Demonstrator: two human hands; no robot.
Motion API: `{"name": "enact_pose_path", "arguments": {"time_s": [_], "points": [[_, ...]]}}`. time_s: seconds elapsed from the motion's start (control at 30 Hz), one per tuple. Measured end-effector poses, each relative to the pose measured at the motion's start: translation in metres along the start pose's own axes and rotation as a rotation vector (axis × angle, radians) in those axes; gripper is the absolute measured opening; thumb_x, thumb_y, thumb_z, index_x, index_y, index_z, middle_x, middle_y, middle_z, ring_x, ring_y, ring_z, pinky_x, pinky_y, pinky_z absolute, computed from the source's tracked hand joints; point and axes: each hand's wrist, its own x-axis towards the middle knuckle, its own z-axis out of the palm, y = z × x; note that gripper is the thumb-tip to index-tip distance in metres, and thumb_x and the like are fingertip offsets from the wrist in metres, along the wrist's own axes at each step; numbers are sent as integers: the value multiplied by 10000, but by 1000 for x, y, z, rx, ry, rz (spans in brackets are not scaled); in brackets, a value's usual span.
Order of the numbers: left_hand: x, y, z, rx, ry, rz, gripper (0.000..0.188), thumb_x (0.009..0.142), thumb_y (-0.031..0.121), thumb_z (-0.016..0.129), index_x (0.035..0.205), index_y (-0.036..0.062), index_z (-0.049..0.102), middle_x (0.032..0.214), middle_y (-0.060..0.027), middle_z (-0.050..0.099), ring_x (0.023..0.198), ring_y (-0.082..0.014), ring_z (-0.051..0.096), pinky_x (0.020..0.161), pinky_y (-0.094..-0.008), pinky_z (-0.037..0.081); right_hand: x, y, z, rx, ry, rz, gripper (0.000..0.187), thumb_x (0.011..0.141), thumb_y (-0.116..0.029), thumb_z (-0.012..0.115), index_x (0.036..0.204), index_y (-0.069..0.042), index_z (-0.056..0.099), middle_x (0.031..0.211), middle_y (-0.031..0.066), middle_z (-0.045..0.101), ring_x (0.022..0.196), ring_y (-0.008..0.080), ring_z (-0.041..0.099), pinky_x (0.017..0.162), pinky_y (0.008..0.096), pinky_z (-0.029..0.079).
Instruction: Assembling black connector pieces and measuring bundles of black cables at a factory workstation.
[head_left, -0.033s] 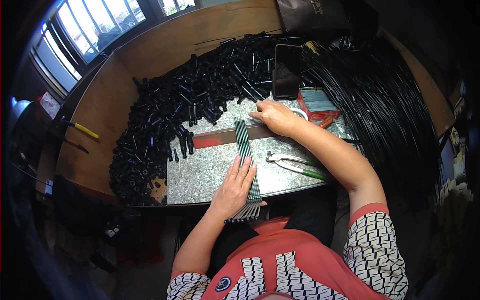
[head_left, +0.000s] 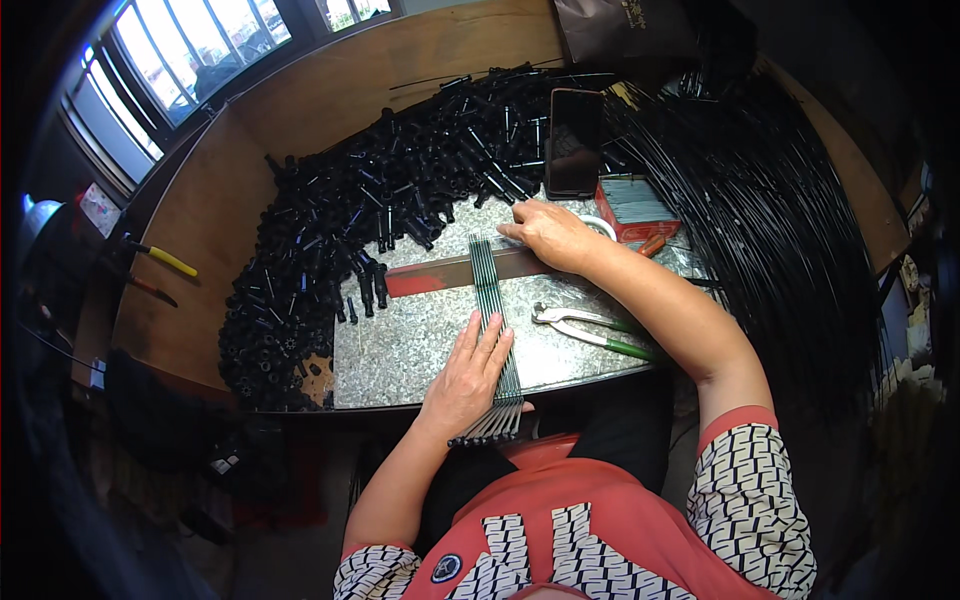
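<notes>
My left hand point(head_left: 467, 378) lies over a flat row of thin dark rods point(head_left: 484, 268), its fingers stretched across the top. A fingertip, seemingly the thumb, peeks out on the rods' right side near the table edge. Their near ends fan out past that edge and carry small black tips. The far part of the row crosses a flat metal strip point(head_left: 430, 275) with reddish patches. Just right of the rods' far ends, my right hand point(head_left: 550, 236) has its fingers bent and bunched above the strip; whatever they pinch is hidden.
Black sleeve-like parts point(head_left: 340, 190) are heaped left and behind. Long black rods point(head_left: 760, 190) fill the right side. Green-handled pincers point(head_left: 590, 328) lie right of my left hand. A phone point(head_left: 573, 150) stands at the back beside a red box point(head_left: 640, 205) of thin pieces. Wooden walls point(head_left: 190, 270) enclose the table.
</notes>
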Motion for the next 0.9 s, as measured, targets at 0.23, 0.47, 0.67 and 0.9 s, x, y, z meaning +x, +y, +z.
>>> {"name": "enact_pose_path", "arguments": {"time_s": [0.23,0.47,0.67,0.9], "points": [[1,2,-3,-4,-4,4,934,700,557,695,1336,-54,386,1403,-265,332,1347,-439,237,1090,-495,266,4,-1,-1,-41,20,-32,311,805,-86,505,1077,-83,654,856,117,560,874,276,568,766,379,471],[1,2,-3,-14,1,-4,923,702,557,693,1323,-61,402,1399,-267,336,1346,-437,244,1088,-496,269,4,-2,0,-21,21,-34,305,805,-84,504,1068,-74,657,852,128,559,860,282,569,761,386,472],[1,2,-4,-17,6,-3,911,706,552,693,1314,-66,413,1391,-274,344,1344,-441,247,1086,-498,271,5,0,7,-2,54,-56,314,807,-85,508,1086,-73,653,861,129,561,863,281,568,763,386,476],[1,3,-4,-19,14,-2,917,698,572,658,1320,-55,410,1399,-266,334,1327,-455,267,1063,-502,298,12,-8,0,-33,24,-54,323,813,-90,507,1101,-79,651,900,124,560,892,271,565,772,381,476]]}}
